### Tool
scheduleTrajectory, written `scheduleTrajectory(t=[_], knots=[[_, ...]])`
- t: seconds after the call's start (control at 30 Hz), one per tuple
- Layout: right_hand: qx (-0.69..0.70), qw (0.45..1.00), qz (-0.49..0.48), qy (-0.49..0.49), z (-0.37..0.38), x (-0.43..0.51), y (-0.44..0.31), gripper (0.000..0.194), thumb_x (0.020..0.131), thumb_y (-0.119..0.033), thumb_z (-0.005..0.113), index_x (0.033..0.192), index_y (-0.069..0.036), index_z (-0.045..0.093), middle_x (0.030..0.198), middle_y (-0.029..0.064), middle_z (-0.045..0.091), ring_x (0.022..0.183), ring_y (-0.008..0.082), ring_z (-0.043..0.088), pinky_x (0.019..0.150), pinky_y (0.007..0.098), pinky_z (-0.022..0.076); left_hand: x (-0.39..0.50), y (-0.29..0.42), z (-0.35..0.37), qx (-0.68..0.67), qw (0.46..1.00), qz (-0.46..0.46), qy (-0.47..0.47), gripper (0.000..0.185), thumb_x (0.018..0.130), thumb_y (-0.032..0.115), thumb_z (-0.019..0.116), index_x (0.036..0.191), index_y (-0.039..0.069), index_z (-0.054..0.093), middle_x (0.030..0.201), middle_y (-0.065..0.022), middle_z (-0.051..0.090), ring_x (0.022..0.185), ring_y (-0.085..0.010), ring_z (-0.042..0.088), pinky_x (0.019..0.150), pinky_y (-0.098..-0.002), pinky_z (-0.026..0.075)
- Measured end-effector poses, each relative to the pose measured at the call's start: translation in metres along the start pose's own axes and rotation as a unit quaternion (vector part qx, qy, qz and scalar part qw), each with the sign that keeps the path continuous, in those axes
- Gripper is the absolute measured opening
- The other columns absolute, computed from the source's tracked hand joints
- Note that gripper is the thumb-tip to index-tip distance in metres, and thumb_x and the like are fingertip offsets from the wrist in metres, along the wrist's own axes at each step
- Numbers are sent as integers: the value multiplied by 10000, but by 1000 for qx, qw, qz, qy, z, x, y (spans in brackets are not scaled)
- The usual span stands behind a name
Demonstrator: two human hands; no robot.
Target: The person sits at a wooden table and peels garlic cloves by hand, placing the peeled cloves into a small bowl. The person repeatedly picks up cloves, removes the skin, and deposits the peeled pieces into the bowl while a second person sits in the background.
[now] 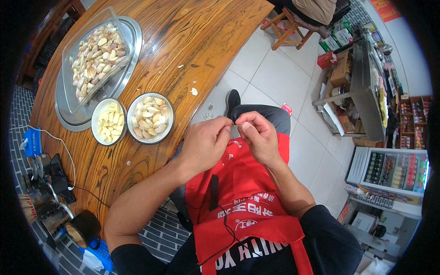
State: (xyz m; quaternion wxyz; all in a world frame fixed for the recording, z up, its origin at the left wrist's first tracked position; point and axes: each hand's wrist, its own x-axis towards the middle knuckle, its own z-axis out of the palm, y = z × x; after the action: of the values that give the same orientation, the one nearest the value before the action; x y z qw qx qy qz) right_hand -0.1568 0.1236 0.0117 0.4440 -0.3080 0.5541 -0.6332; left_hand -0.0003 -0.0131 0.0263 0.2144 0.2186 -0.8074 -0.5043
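My left hand [210,142] and my right hand [260,139] meet at the fingertips above my lap, thumbs and forefingers pinched close together. Whatever may sit between those fingertips is hidden. Below them, the red apron [237,185] carries printed writing and bits of pale garlic skin [231,156]. On the wooden table [178,44] left of my hands, a white dark-rimmed bowl [165,133] holds garlic cloves in their skins [148,115]. Touching or nearly touching it, a second white bowl [96,111] contains peeled cloves [111,120].
A clear plastic container [68,92] of unpeeled garlic [98,58] rests on a round metal tray [136,41]. Garlic-skin scraps [194,91] dot the table. A wooden stool [292,29] with a seated person stands beyond. Metal shelving [364,86] and a drinks fridge [392,170] are at right.
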Motion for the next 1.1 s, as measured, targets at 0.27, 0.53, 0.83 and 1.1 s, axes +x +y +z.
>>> scheduleTrajectory(t=[0.27, 0.53, 0.83, 1.1], knots=[[22, 1000, -6, -4, 0, -1, 2, 159, 1133, -175, 614, 1178, -37, 679, 869, -29, 601, 741, 45, 509, 638, 217, 412, 0, 0, 2, -27, 1000, -3, 0, 201, 1029, 112, 677, 1174, -7, 747, 850, -206, 746, 708, -263, 738, 651, -389, 552], [55, 998, 16, -6, 1, 0, 4, 171, 1140, -209, 626, 1175, -50, 677, 781, -10, 605, 613, 51, 492, 526, 224, 382, 1, 0, -1, -128, 987, -52, -84, 259, 1048, 68, 689, 1289, -24, 715, 855, -63, 745, 763, -65, 653, 685, -280, 538], [24, 995, 3, 97, -1, 1, -3, 179, 1125, -183, 637, 1178, -45, 737, 751, -21, 595, 578, 49, 471, 497, 227, 352, -1, -4, 4, -167, 982, -72, -53, 206, 1071, 57, 676, 1261, -16, 708, 889, -19, 741, 750, -46, 630, 654, -242, 512], [-203, 969, -123, 75, -3, 4, -11, 369, 968, 55, 689, 1320, -26, 767, 1110, 52, 685, 890, 119, 633, 765, 257, 520, 1, -4, 4, -188, 976, -98, -41, 166, 1101, 106, 642, 1208, 4, 716, 844, -3, 704, 689, -39, 591, 617, -228, 493]])
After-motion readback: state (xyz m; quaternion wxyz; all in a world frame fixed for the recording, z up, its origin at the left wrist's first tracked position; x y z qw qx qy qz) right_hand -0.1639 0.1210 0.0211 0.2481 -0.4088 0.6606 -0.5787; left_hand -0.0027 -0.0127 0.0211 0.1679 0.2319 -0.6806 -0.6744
